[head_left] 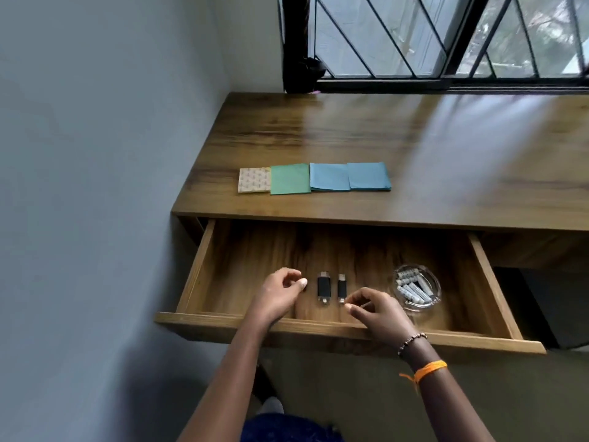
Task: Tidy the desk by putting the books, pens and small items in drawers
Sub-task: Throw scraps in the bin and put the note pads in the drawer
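Observation:
A wooden drawer is pulled out under the desk. Two black flash drives lie side by side on its floor, a larger one and a smaller one. My left hand sits just left of them, with thumb and fingers curled over a small dark item that is mostly hidden. Just right of the smaller drive's near end hovers my right hand, fingers loosely curled with nothing visible between them. On the desk top lie a patterned booklet, a green one and two blue ones.
A glass bowl with several small white sticks stands in the drawer's right part. A grey wall runs along the left of the desk. A barred window is behind it. The drawer's right side rail juts toward me.

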